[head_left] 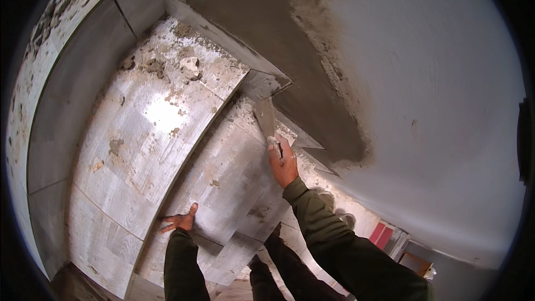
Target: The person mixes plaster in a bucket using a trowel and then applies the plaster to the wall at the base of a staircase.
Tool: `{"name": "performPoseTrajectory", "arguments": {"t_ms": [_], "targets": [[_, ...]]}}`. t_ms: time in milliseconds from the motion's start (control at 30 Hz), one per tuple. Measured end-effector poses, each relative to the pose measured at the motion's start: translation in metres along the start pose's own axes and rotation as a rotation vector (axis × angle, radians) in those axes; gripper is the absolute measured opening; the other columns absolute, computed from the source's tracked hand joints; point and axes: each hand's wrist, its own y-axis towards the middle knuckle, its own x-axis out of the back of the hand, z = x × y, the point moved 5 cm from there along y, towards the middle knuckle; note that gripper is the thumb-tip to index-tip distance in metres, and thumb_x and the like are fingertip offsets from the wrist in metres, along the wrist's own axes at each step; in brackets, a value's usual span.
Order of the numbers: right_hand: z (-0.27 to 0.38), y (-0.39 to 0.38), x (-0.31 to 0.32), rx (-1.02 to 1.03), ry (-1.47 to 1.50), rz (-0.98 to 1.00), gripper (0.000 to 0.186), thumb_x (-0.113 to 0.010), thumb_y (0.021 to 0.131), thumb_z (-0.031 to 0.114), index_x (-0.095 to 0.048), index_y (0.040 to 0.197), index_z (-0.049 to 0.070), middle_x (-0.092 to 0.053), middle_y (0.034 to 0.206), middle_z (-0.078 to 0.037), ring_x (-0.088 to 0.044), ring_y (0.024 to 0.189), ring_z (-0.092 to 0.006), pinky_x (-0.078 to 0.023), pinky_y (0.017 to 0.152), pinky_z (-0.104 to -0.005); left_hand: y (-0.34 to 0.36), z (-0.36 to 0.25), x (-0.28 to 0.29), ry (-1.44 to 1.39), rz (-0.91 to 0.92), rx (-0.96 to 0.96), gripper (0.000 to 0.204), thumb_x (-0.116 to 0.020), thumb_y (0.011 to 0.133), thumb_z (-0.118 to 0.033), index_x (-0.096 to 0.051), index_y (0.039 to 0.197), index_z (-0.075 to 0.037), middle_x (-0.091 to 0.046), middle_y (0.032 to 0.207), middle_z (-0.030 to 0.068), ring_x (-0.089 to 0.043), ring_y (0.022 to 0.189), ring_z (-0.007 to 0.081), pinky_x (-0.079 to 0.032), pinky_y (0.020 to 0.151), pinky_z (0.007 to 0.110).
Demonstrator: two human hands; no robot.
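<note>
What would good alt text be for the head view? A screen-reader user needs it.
Looking down tiled steps, the right hand holds a trowel against the skirting tile below a band of wet grey mortar on the wall. The left hand rests flat on a step edge spattered with mortar.

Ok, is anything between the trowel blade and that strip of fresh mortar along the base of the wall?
Nothing visible. The right hand holds the trowel with its blade up at the grey mortar band above the skirting tile. Mortar lumps lie to the left on the stair tread, out of the way. The left hand rests on a lower step.
</note>
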Motion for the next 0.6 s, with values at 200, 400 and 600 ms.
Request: {"name": "performPoseTrajectory", "arguments": {"t_ms": [200, 400, 600], "targets": [[-0.001, -0.031, 0.006, 0.102, -0.086, -0.03, 0.034, -0.049, 0.089, 0.017, -0.045, 0.12, 0.003, -0.058, 0.095, -0.016, -0.059, 0.083, -0.0295, -0.046, 0.073, -0.0346, -0.003, -0.003, 0.0, 0.041, -0.011, 0.036, 0.151, -0.053, 0.041, -0.089, 0.007, 0.134, 0.014, 0.007, 0.142, 0.033, 0.016, 0.126, 0.0545, 0.004, 0.104, 0.058], [-0.035, -0.109, 0.057, -0.095, -0.125, 0.097, 0.037, -0.053, 0.086, 0.014, -0.046, 0.121, 0.003, -0.055, 0.111, -0.022, -0.054, 0.101, -0.0357, -0.043, 0.085, -0.0384, -0.012, 0.004, 0.006, -0.063, -0.081, 0.13, 0.153, -0.058, 0.036, -0.088, 0.01, 0.137, 0.007, 0.01, 0.136, 0.041, 0.004, 0.132, 0.048, -0.005, 0.107, 0.05], [-0.138, -0.175, 0.121, -0.422, -0.357, 0.126, 0.04, -0.049, 0.085, 0.019, -0.048, 0.123, 0.007, -0.056, 0.109, -0.023, -0.053, 0.102, -0.0382, -0.043, 0.087, -0.0406, -0.02, -0.004, 0.002, -0.141, -0.104, 0.139, 0.156, -0.062, 0.034, -0.085, 0.014, 0.137, 0.004, 0.017, 0.136, 0.04, 0.005, 0.133, 0.0449, -0.008, 0.106, 0.051]]}}
